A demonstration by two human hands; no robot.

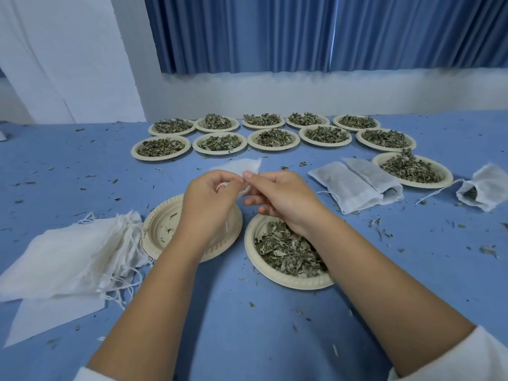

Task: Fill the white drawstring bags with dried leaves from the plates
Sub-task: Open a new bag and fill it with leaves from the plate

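Note:
Both hands hold one white drawstring bag [242,167] up over the table's middle. My left hand [209,200] grips the bag's mouth and string. My right hand [283,196] pinches the same bag's edge with thumb and forefinger. Under my left hand lies a nearly empty paper plate [159,224]. Below my right wrist sits a plate of dried leaves [286,251]. A pile of flat empty bags [68,254] with loose strings lies at the left. Two stuffed bags [354,182] lie at the right, and another bag [483,188] lies farther right with leaves showing in its mouth.
Several plates of dried leaves [220,143] stand in two rows at the back, and one more plate [412,169] is at the right. Leaf crumbs litter the blue table [247,325]. A white wall and blue curtain [302,31] close off the far side.

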